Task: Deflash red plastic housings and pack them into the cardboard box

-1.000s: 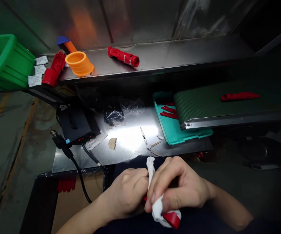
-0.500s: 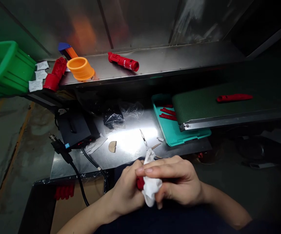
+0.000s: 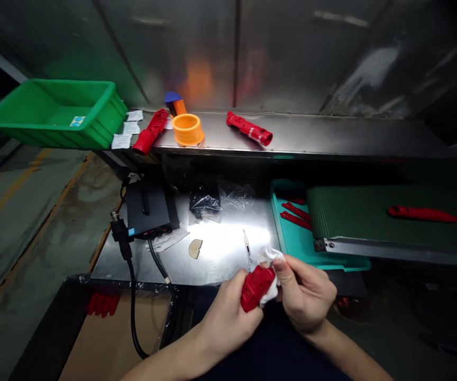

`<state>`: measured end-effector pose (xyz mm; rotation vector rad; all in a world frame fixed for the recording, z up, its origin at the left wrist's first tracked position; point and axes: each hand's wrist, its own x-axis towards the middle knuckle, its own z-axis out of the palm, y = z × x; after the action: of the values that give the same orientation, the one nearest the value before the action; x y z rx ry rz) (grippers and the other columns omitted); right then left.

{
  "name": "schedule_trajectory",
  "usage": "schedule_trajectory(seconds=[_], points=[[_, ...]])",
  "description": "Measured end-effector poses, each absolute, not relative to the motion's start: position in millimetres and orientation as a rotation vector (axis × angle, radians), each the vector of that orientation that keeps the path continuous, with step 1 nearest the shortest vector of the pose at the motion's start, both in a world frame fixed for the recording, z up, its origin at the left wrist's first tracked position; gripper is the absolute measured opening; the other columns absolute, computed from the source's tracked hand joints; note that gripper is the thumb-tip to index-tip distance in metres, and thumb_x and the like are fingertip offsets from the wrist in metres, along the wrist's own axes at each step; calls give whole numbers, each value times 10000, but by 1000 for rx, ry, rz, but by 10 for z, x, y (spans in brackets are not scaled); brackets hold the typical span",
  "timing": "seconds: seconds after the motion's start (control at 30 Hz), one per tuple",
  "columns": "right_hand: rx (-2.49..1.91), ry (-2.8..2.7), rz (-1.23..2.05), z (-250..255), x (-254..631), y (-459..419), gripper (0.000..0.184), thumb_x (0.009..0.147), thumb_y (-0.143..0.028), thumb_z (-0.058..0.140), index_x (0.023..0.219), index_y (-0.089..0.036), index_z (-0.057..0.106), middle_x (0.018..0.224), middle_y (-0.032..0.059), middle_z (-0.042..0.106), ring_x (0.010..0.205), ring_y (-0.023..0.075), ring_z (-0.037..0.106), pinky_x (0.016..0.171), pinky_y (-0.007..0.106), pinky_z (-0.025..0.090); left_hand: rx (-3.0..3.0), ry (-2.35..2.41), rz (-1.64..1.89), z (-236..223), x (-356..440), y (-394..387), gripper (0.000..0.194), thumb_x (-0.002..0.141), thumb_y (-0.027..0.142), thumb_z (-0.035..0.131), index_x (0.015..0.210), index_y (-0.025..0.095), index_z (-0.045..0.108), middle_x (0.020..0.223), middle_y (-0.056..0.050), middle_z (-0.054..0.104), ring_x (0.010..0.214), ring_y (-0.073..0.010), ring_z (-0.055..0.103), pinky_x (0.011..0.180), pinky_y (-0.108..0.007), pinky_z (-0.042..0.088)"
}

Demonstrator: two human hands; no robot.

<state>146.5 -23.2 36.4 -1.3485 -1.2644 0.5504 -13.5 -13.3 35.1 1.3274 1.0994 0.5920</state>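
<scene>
Here we go, close in: the left hand (image 3: 228, 317) is clenched around a chunky red moulded plastic part (image 3: 256, 288), while the right hand (image 3: 303, 293) pinches a crumpled white tissue (image 3: 272, 256) against it. The big hazard sits just ahead of those hands: a slim metal craft knife (image 3: 246, 248) lies on the steel table (image 3: 113, 270), so a slip or a careless reach forward could mean a cut. Smooth plastic and loose tissue are a slippery pair too, and a lost grip could send the part down past the table edge. Beyond the left hand, a tan disc (image 3: 195, 248) lies near a black box (image 3: 147, 209) with a small blue label, its print too small to read. Its black cable (image 3: 133, 312) drops past the table edge, ready to snag a forearm. Beyond the right hand, a teal tray (image 3: 288, 248) holds red strips (image 3: 295, 214), beside a green belt conveyor (image 3: 351, 206) carrying a long red part (image 3: 422, 214). Farther out on the shelf (image 3: 311, 132), a red part (image 3: 248, 128) shows white markings and white paper slips (image 3: 121, 141) show print, but neither can be read from here.
</scene>
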Motion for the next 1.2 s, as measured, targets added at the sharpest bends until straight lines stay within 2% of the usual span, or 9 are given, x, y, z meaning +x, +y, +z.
schedule_trajectory(seconds=[0.1, 0.2, 0.37, 0.6, 0.77, 0.87, 1.03, 1.1, 1.2], points=[[-1506, -1204, 757, -106, 1511, -47, 220, 1009, -348, 637, 929, -197, 776, 526, -38, 632, 367, 121, 541, 425, 239, 461, 997, 1357, 700, 230, -316, -50, 215, 833, 266, 707, 856, 213, 500, 693, 68, 481, 524, -102, 470, 483, -241, 423], [-1551, -1363, 1050, -726, 1417, 259, 340, 1036, -453, 570, 978, -173, 753, 602, -11, 672, 470, 163, 636, 507, 278, 540, 580, 1356, 820, 85, -583, -1, 401, 797, 418, 808, 991, 212, 523, 743, 65, 529, 516, -119, 529, 454, -269, 503], [-1641, -1732, 1288, -1601, 927, 942, 234, 990, -370, 696, 1087, -157, 701, 1138, 73, 724, 1019, 221, 707, 927, 445, 590, 142, 1308, 966, -85, -1001, -186, 442, 773, 372, 869, 1098, 203, 621, 904, -11, 669, 708, -163, 634, 636, -308, 575], [-1869, -1860, 1392, -2109, 77, 1840, 328, 1008, -353, 668, 1282, -177, 634, 1332, 103, 636, 1157, 270, 654, 978, 498, 569, -108, 1463, 1098, -144, -1364, -477, 693, 691, 379, 917, 1289, 235, 599, 948, -56, 743, 675, -174, 628, 562, -280, 518], [-1890, -1688, 1563, -2070, -67, 1837, 322, 1006, -353, 670, 1269, -170, 634, 1301, 101, 643, 1110, 257, 667, 935, 466, 588, -141, 1461, 1153, -284, -1634, -460, 650, 710, 380, 906, 1249, 220, 580, 864, -26, 726, 614, -139, 589, 560, -267, 520], [-1754, -1495, 1794, -1851, -25, 1593, 270, 1021, -374, 647, 1178, -155, 648, 1105, 60, 685, 884, 184, 689, 759, 352, 611, -94, 1450, 1143, -377, -1742, -315, 677, 729, 357, 902, 1282, 211, 540, 832, -9, 717, 616, -135, 594, 586, -271, 558], [-1270, -1121, 2190, -1143, 125, 1033, 375, 955, -549, 676, 944, -182, 600, 600, -105, 424, 442, 67, 376, 443, 205, 399, 94, 1356, 1096, -360, -1664, 62, 688, 774, 381, 861, 1333, 194, 506, 858, -27, 727, 606, -147, 617, 481, -254, 561], [-1109, -1013, 2240, -831, 206, 871, 425, 869, -589, 757, 911, -202, 588, 578, -118, 381, 421, 62, 337, 418, 204, 352, 166, 1253, 1070, -276, -1560, 196, 671, 799, 392, 841, 1343, 190, 503, 863, -34, 726, 618, -152, 633, 468, -246, 562], [-986, -938, 2181, -455, 347, 738, 391, 836, -532, 819, 873, -199, 618, 688, -67, 509, 443, 58, 424, 415, 202, 332, 247, 1119, 1057, -100, -1378, 324, 679, 815, 378, 834, 1368, 184, 492, 868, -33, 709, 635, -153, 643, 473, -241, 563]])
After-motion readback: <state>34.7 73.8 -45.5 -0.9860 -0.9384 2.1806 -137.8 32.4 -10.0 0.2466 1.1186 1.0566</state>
